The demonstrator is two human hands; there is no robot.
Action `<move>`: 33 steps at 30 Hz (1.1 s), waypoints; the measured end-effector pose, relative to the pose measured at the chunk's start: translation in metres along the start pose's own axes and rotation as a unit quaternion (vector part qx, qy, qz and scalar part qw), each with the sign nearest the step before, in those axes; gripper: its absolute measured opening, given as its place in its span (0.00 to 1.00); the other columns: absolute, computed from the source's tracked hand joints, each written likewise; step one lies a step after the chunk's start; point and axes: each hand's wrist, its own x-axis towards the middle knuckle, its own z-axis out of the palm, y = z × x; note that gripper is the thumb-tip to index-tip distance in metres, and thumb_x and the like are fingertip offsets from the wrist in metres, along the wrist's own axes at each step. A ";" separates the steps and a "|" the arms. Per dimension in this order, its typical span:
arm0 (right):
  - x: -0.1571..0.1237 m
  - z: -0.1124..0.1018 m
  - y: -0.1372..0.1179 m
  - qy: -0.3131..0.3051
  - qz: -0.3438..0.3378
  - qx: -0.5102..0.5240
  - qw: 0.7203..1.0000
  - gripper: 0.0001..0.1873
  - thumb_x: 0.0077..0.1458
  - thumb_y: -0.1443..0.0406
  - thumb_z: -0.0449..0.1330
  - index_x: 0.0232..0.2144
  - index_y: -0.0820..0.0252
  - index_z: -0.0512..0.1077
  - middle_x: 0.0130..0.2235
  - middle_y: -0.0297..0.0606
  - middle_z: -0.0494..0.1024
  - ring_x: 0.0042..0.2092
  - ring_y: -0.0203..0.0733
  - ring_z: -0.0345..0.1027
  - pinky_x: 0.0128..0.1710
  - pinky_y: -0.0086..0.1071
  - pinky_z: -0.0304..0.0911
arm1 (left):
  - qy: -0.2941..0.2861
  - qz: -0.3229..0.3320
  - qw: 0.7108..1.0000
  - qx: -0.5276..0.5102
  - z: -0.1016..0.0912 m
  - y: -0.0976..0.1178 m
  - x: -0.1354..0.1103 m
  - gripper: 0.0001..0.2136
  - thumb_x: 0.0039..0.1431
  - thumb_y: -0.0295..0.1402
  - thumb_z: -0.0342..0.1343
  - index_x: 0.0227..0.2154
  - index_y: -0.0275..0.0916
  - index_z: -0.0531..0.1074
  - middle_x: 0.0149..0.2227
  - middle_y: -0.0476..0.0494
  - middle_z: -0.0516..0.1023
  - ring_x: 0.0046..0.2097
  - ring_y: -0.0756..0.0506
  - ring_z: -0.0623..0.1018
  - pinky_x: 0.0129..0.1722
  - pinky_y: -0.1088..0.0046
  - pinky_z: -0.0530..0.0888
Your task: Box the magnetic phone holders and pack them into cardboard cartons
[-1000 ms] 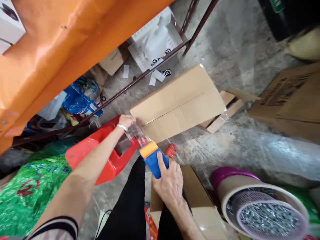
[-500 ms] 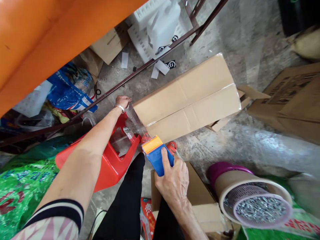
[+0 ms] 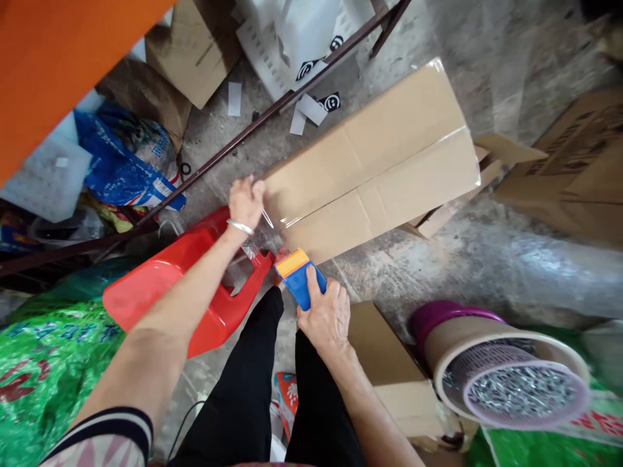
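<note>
A long closed cardboard box [image 3: 370, 162] lies slantwise in front of me, with a seam along its upper side. My right hand [image 3: 325, 314] grips a blue tape dispenser [image 3: 302, 280] with an orange front, held at the box's near end, its thumb stretched along the top. Clear packing tape [image 3: 267, 219] shows as a glint between the dispenser and the box's left corner. There my left hand [image 3: 246, 202] has its fingers bent at the edge, closed on the tape; the fingertips are partly hidden. A red plastic stool [image 3: 195, 285] lies tipped under my left forearm.
A dark metal bar [image 3: 272, 115] crosses on the left, with bags and white plastic containers [image 3: 306, 39] beyond. On the right are a basket of small metal parts [image 3: 525, 392], an open carton [image 3: 384, 350] and another cardboard box [image 3: 569, 168]. Paper slips [image 3: 311, 110] lie on the floor.
My left hand has come down and right onto the box's end edge, bringing the tape towards it. The dispenser has shifted slightly up and left, and the view has moved a little.
</note>
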 end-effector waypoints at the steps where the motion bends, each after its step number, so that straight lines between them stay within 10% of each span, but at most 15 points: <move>1: -0.001 0.005 0.001 -0.003 0.001 0.009 1.000 0.41 0.48 0.64 0.62 0.65 0.60 0.59 0.42 0.46 0.62 0.40 0.48 0.55 0.43 0.42 0.60 | -0.008 0.008 1.000 0.007 0.009 0.012 -0.017 0.30 0.65 0.50 0.47 0.60 0.31 0.66 0.65 0.27 0.63 0.68 0.35 0.60 0.67 0.57 0.57; 6: -0.031 0.041 0.025 0.010 -0.005 0.054 0.998 0.41 0.49 0.64 0.61 0.65 0.58 0.58 0.46 0.48 0.62 0.41 0.47 0.56 0.44 0.42 0.59 | 0.034 -0.078 0.995 0.053 0.054 0.047 -0.062 0.40 0.63 0.50 0.49 0.70 0.32 0.45 0.73 0.32 0.35 0.72 0.32 0.43 0.68 0.47 0.51; 18: -0.125 0.106 0.123 0.030 -0.020 0.062 0.997 0.41 0.51 0.66 0.59 0.67 0.57 0.56 0.45 0.47 0.61 0.39 0.46 0.55 0.40 0.40 0.60 | 0.107 -0.045 0.992 0.055 0.064 0.047 -0.057 0.42 0.61 0.55 0.48 0.71 0.42 0.41 0.73 0.39 0.37 0.72 0.33 0.43 0.67 0.47 0.55; 26: -0.094 0.106 0.108 -0.100 0.045 0.013 0.994 0.40 0.49 0.66 0.60 0.65 0.54 0.61 0.41 0.45 0.65 0.40 0.48 0.60 0.40 0.38 0.58 | 0.120 -0.046 0.990 0.064 0.064 0.046 -0.054 0.39 0.63 0.53 0.47 0.71 0.44 0.40 0.73 0.40 0.39 0.72 0.34 0.43 0.67 0.47 0.53; 33: 0.010 0.098 0.072 -0.157 0.065 0.017 0.985 0.36 0.54 0.59 0.59 0.65 0.55 0.61 0.44 0.50 0.67 0.45 0.53 0.65 0.45 0.42 0.58 | 0.083 -0.054 0.995 0.005 0.064 0.047 -0.059 0.38 0.64 0.49 0.48 0.71 0.41 0.42 0.73 0.40 0.38 0.73 0.32 0.38 0.68 0.44 0.51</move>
